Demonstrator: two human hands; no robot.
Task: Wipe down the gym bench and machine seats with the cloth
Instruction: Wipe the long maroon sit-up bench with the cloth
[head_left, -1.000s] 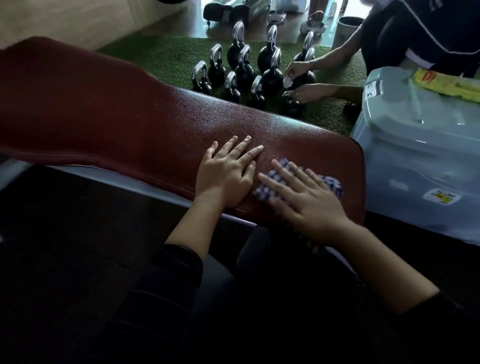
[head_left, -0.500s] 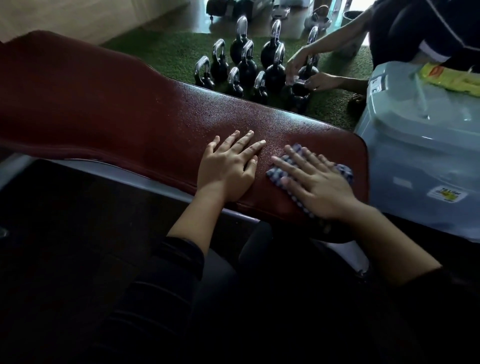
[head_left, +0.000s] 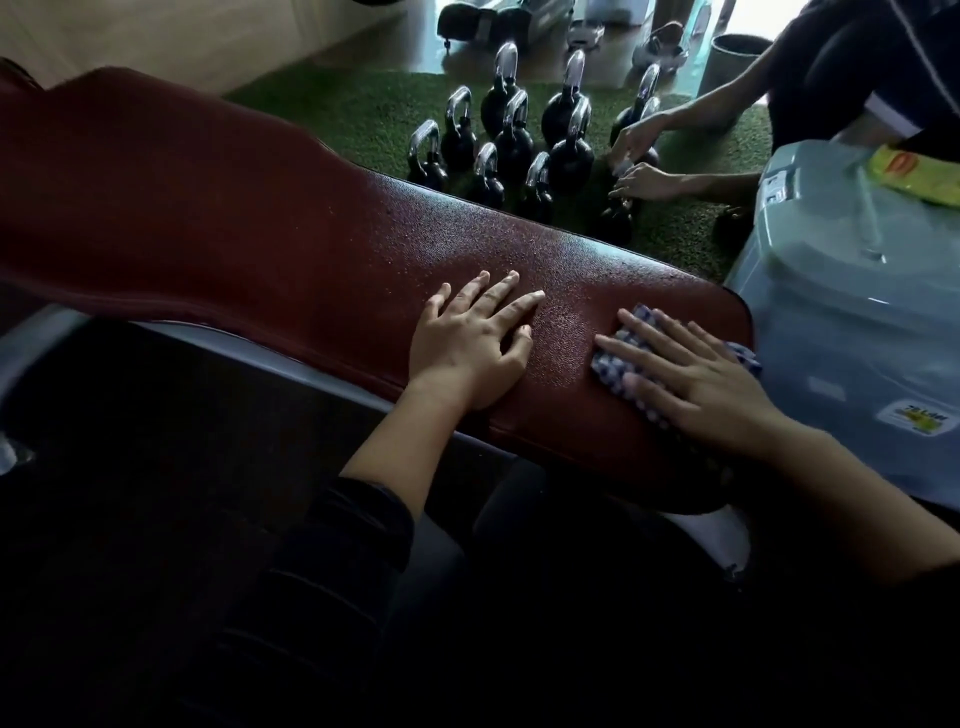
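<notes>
Right hand (head_left: 696, 387) lies flat, fingers spread, pressing the blue-and-white checked cloth (head_left: 613, 366) onto the red gym bench pad (head_left: 260, 244); the cloth sits at the pad's rounded end, at about 3 o'clock in the frame, mostly hidden under the palm. Left hand (head_left: 470, 343) is also flat with fingers spread, resting bare on the pad just beside the cloth at about 9 o'clock from it, holding nothing.

Risks, judged from here:
- The cloth is at the very end of the pad, one corner poking past the edge toward the grey plastic storage bin (head_left: 857, 322). A stroke continued toward 3 o'clock would likely push it off the edge, or bump the hand into the bin.
- The pad surface looks beaded with droplets near the left hand. A flat palm with no pinch on the cloth could skid over wet vinyl or let the cloth bunch up, leaving streaks.
- The left hand is planted on the stretch probably due for wiping next; if it is not lifted, it may smear that patch or block the stroke.
- Most of the pad toward 9 o'clock looks unwiped, and is easy to skip in the dark.

Kettlebells (head_left: 511, 135) on green turf at 12 o'clock, another person's hands (head_left: 641, 179) among them, well apart from the bench.
</notes>
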